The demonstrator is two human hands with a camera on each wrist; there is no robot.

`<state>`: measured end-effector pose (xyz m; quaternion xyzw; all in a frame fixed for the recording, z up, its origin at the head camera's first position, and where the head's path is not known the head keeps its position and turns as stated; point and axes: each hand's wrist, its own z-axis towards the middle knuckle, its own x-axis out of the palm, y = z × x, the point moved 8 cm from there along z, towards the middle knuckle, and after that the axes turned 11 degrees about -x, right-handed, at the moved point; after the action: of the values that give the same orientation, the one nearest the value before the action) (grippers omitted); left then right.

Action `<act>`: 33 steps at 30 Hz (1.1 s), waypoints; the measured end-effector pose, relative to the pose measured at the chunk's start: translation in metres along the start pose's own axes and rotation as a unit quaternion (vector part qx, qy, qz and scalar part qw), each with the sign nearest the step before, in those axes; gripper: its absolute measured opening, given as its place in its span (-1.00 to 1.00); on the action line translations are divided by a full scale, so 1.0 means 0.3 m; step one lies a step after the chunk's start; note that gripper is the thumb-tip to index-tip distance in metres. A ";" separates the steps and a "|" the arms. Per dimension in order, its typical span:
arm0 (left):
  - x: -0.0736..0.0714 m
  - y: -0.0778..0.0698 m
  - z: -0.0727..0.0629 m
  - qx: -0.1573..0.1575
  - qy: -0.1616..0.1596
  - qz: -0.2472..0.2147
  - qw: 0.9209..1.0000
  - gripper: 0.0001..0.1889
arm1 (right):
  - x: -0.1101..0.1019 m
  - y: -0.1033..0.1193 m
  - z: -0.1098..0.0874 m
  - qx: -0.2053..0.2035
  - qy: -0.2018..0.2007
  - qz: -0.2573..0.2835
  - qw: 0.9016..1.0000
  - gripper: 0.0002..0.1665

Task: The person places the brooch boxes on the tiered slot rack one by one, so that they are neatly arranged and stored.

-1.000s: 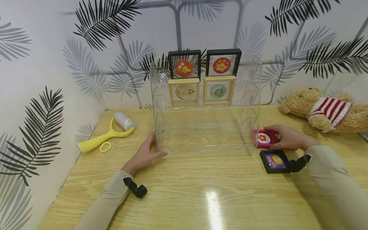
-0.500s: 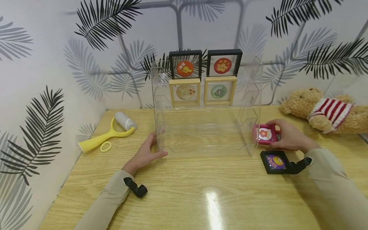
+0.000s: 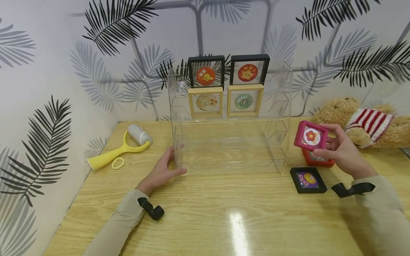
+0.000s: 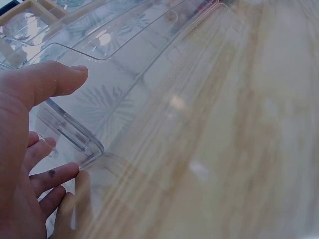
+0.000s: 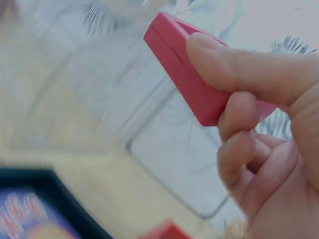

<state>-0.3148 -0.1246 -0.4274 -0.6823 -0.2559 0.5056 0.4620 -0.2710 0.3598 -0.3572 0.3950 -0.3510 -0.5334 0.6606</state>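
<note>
you hold the pink flower-badge frame (image 3: 311, 135) tilted up, just right of the clear acrylic rack (image 3: 230, 165), your right hand (image 3: 349, 154) pinching it between thumb and fingers. below, partly hidden, a red frame (image 3: 317, 161) lies on the wooden table (image 3: 192, 220), with a black frame (image 3: 308, 180) nearer you. your left hand (image 3: 163, 172) is at the rack's lower left side, thumb spread from the fingers. a teddy bear (image 3: 368, 124) lies far right.
</note>
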 end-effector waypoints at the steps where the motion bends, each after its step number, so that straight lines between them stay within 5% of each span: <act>1: 0.001 0.001 0.001 -0.001 0.001 -0.001 1.000 -0.15 | 0.003 0.017 0.000 -0.017 -0.014 0.043 0.999 -0.51; 3: 0.003 0.001 0.003 -0.001 0.002 -0.005 1.000 -0.13 | 0.010 0.056 0.007 -0.056 -0.043 0.101 0.992 -0.69; 6: 0.000 -0.002 0.000 -0.001 0.002 -0.009 1.000 -0.13 | 0.042 0.107 0.026 -0.096 -0.072 0.117 0.986 -0.79; 13: -0.005 -0.005 -0.005 0.000 -0.001 -0.001 1.000 -0.16 | 0.232 0.157 0.080 -0.083 0.018 -0.057 0.995 -0.74; 22: 0.006 -0.007 -0.006 0.010 -0.002 -0.002 1.000 -0.16 | 0.482 0.111 0.166 -0.081 0.106 -0.218 0.967 -0.83; 33: 0.003 -0.011 -0.004 0.008 -0.004 -0.005 1.000 -0.16 | 0.658 0.071 0.288 -0.084 0.148 -0.282 0.944 -0.69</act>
<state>-0.3131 -0.1229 -0.4248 -0.6751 -0.2576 0.5081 0.4686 -0.3020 0.1557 -0.2916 0.4956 -0.0772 -0.6610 0.5582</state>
